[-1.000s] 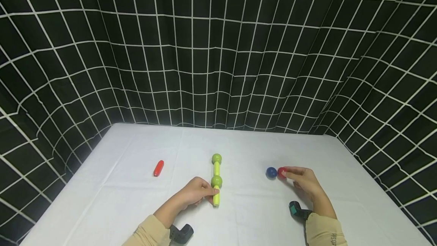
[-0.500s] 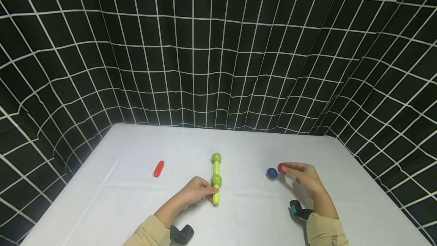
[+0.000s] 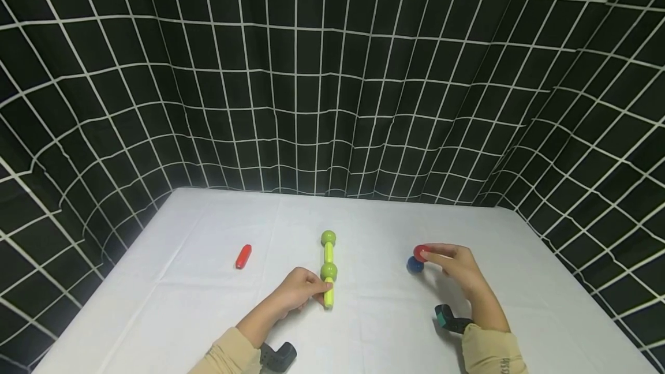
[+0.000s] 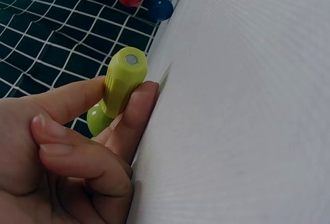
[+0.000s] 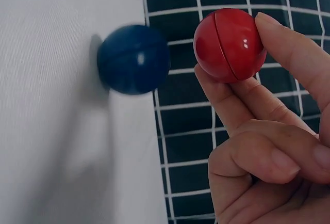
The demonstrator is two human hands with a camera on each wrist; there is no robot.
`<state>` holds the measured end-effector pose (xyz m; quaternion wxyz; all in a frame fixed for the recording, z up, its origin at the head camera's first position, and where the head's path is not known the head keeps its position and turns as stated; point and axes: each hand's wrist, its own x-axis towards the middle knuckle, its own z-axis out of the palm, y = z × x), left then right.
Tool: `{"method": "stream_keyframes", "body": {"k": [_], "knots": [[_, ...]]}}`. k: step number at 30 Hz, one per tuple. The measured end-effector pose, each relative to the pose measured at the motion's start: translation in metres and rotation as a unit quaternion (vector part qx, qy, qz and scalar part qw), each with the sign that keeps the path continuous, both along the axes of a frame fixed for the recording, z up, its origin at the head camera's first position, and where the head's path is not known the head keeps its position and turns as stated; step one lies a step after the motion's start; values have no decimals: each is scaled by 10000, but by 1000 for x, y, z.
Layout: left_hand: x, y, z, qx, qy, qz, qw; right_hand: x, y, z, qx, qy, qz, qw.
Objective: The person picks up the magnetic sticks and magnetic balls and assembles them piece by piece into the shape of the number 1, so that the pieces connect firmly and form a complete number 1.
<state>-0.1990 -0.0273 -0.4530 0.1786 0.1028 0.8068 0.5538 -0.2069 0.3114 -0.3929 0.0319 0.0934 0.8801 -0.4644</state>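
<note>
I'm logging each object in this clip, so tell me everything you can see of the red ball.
The red ball is round, glossy and plain red, apparently plastic, with bright highlights and a thin dark groove running round it like a seam. No damage shows. The fingertips of the right hand pinch it clear of the table, higher than the blue ball. In the head view the two overlap, but the right wrist view shows a gap between them.

Over on the white cloth (image 3: 374, 333), the person's left hand (image 3: 301, 289) pinches the near rod (image 3: 329, 300) of a yellow-green ball-and-rod chain (image 3: 328, 270); their right hand (image 3: 460, 266) holds a red ball (image 3: 421, 251) close by a blue ball (image 3: 414, 266).
</note>
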Motion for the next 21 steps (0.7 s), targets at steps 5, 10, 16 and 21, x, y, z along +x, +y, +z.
{"method": "stream_keyframes", "body": {"k": [5, 10, 16, 21], "knots": [[0, 0, 0, 3, -15, 2, 10000, 1, -13, 4, 34, 91, 131, 9999], [0, 0, -1, 36, -8, 46, 10000, 3, -22, 7, 105, 233, 301, 9992], [-1, -1, -2, 72, 47, 108, 9999, 5, -27, 12, 25, 278, 360, 9990], [-1, -1, -2, 76, 70, 193, 9998, 6, -35, 13, -57, 324, 449, 9984]]}}
